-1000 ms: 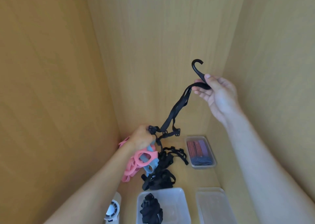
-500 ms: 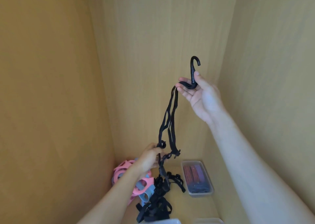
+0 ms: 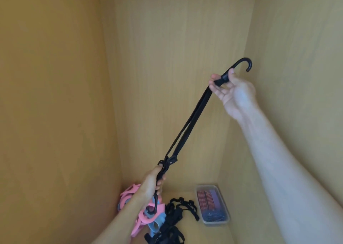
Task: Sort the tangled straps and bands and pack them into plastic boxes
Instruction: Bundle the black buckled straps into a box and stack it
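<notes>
Head view shows the left hand (image 3: 154, 182) low, its fingers curled tight round the bottom end of a long black elastic strap (image 3: 187, 130), just under a small black plastic buckle (image 3: 170, 160). The strap's lower hook (image 3: 152, 207) dangles below that hand. From there the strap runs doubled and taut, up and to the right, to the right hand (image 3: 232, 89). That hand pinches the top end between thumb and forefinger, with the other fingers loosely spread, and the upper hook (image 3: 246, 63) juts out beyond the thumb.

I judge the step to be pulling this one strap free and straight for packing. To do it well, use only mild tension, since a stretched elastic with hooks can snap back if either grip slips. Check that the lower hook has not snagged a band beneath the left hand; whether it touches one I cannot tell. Then bring the hands together and fold the strap into short lengths, hooks tucked inward, so that it fits a box.

Under the left hand, on the wooden surface (image 3: 182, 194), lies a heap of pink and blue flat rubber bands (image 3: 130, 194). Just right of it sits a tangle of black webbing straps (image 3: 174, 219), unsorted. Further right, below the right forearm, a clear plastic box (image 3: 216, 223) holds red and dark bands. Plain wooden walls (image 3: 176, 58) close in the left, back and right sides.
</notes>
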`<control>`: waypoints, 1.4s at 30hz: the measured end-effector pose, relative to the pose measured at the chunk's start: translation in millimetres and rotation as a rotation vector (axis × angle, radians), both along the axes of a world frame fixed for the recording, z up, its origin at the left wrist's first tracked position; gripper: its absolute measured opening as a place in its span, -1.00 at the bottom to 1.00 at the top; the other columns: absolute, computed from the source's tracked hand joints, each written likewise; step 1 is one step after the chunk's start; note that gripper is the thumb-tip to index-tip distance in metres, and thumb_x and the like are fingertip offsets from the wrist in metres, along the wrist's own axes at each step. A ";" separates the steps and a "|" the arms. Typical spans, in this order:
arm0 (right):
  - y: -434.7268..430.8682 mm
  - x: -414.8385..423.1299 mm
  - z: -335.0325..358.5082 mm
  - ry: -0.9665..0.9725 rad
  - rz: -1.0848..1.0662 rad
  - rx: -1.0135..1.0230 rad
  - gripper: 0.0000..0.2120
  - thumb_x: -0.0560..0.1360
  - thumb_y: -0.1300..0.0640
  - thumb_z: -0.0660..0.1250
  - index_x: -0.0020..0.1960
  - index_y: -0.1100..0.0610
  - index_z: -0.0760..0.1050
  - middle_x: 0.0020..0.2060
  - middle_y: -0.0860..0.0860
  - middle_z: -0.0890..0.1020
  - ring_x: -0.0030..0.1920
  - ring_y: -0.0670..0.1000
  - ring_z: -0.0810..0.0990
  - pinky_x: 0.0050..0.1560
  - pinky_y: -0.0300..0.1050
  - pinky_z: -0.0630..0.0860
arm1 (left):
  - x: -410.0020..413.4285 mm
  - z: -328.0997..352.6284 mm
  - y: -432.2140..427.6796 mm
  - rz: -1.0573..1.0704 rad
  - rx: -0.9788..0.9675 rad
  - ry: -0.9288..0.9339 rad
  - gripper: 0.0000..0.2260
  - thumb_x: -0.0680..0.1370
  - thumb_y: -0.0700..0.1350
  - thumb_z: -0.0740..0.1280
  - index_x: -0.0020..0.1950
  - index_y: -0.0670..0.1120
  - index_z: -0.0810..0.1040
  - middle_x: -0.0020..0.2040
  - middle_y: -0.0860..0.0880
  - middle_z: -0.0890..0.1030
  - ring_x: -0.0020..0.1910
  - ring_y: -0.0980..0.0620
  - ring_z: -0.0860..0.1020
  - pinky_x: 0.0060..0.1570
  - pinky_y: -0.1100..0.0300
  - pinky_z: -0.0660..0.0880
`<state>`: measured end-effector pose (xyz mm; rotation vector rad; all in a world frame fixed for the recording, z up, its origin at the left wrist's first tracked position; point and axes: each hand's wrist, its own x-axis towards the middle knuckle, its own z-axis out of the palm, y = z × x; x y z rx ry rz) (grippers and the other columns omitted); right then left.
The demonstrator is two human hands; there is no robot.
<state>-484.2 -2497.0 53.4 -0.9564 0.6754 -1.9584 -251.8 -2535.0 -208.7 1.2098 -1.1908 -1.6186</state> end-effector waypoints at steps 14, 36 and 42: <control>1.9 -9.1 23.6 0.002 -0.151 -0.030 -0.78 0.69 0.15 0.21 -0.09 0.22 0.39 -0.21 0.17 0.66 -0.17 0.20 0.69 -0.07 0.00 0.64 | 20.2 -23.2 11.8 -0.072 -0.362 -0.204 -0.37 0.45 0.55 0.12 -0.38 -0.01 0.37 -0.45 0.02 0.26 -0.50 0.05 0.27 -0.43 0.27 0.28; 9.1 -5.9 0.3 0.606 -0.453 0.080 -0.93 0.58 0.01 0.40 -0.04 0.00 0.59 -0.12 -0.06 0.76 -0.56 -0.08 0.41 -0.49 -0.27 0.38 | 27.2 40.3 22.6 -0.202 -0.123 -0.050 -0.70 0.67 0.01 0.27 -0.17 -0.15 0.51 -0.41 -0.04 0.45 -0.49 0.04 0.35 -0.52 0.24 0.33; 2.2 14.2 -49.1 0.732 -0.350 0.181 -0.88 0.54 0.15 0.47 0.05 0.14 0.62 -0.14 -0.01 0.75 -0.43 -0.25 0.55 -0.43 -0.40 0.42 | 12.5 58.9 26.9 -0.217 -0.060 -0.053 -0.68 0.71 0.02 0.17 -0.18 -0.10 0.41 -0.42 0.01 0.32 -0.48 0.04 0.31 -0.42 0.19 0.40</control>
